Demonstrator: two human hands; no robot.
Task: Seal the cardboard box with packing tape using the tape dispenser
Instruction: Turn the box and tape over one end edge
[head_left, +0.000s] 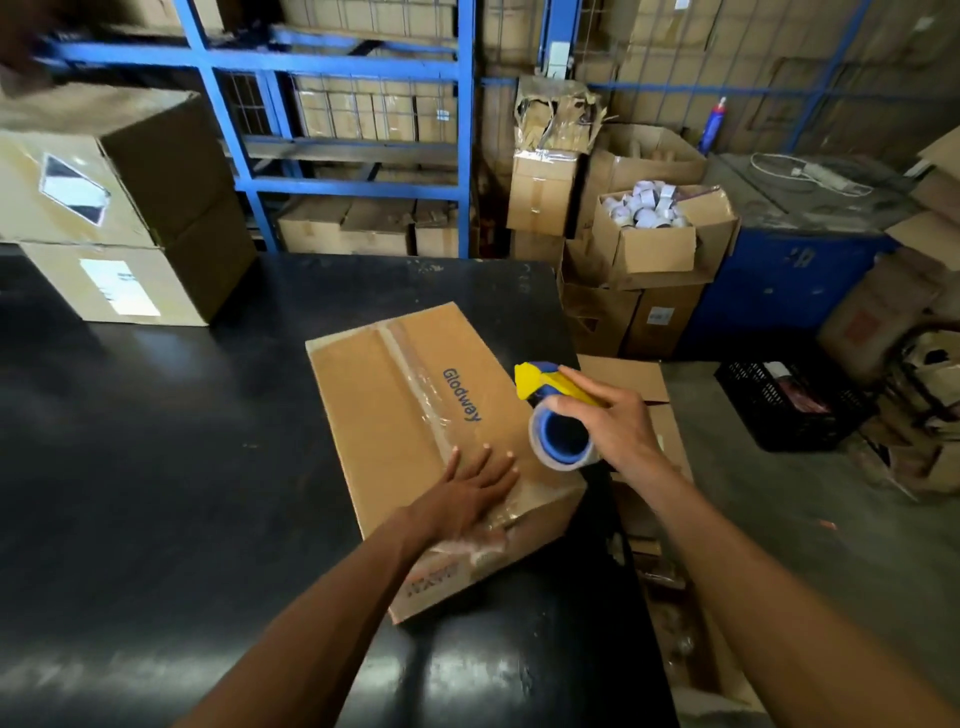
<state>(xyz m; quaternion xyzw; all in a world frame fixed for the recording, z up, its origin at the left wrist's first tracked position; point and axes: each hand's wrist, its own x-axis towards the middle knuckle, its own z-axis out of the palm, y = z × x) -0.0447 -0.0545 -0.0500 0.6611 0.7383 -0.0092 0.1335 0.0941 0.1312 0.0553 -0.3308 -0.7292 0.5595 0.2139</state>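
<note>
Palm (470, 493) flat on box (384, 415)

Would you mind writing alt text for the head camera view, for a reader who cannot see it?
A person's left hand presses flat on a taped cardboard box lying on a black table, while the right hand holds a yellow and blue tape dispenser just above the box's right edge. Stacked cartons and blue shelving stand behind.

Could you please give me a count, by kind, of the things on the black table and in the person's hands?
Cardboard boxes on the black table: 3 (Glodway box; stacked upper box and lower box)
Tape dispensers: 1, in the right hand
Total: 4
</note>
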